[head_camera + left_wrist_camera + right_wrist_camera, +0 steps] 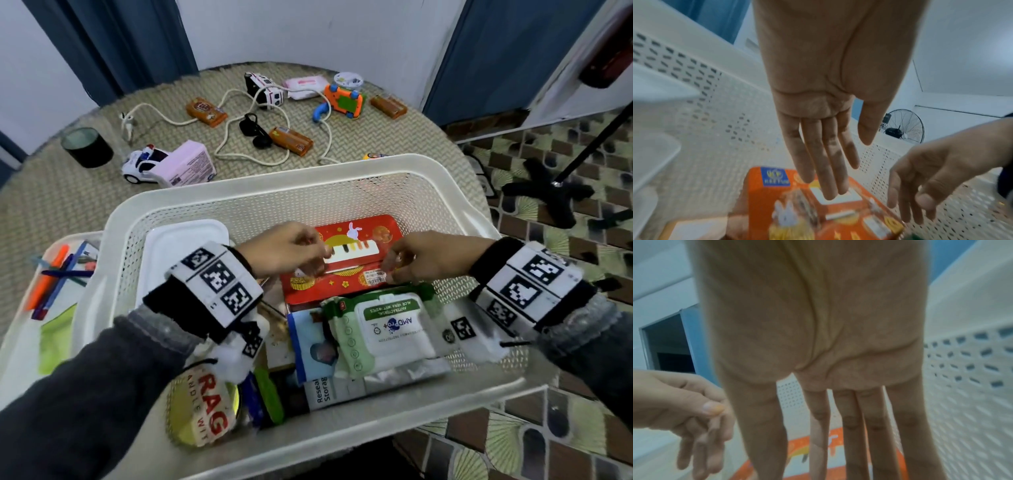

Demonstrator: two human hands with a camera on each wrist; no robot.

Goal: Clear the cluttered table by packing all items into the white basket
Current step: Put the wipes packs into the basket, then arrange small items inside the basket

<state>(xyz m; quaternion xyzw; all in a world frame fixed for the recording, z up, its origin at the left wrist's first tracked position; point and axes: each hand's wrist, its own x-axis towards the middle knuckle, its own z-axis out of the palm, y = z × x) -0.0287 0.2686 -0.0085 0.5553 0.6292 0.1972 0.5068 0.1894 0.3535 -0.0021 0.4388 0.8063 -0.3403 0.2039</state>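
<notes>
Both my hands hang over the red box (342,260) lying in the far half of the white basket (308,168), mid-frame in the head view. My left hand (287,248) has its fingers straight and relaxed, grasping nothing; from the left wrist view the fingertips sit just over the box lid, and I cannot tell if they touch it. My right hand (424,257) is also loose, fingers hanging down near the box's right end, holding nothing.

The box looks propped at a slant, its near edge beside the green wet-wipes pack (383,329), so I judge it may slide or tip if I pull away carelessly, and it takes up room flat things need.

Plenty is left on the surface (61,205) in the upper part of the frame: the white cable (274,161), the police car toy (144,164), the pink box (191,164), the orange packets (291,140), the ambulance toy (263,89), the orange toy (344,99). The risks I see:
- the cable snags a toy or packet as I lift it and drags it off the edge
- the dark cup (87,147) at the left gets knocked over on a reach
- the basket overfills at the near end, and things spill out
</notes>
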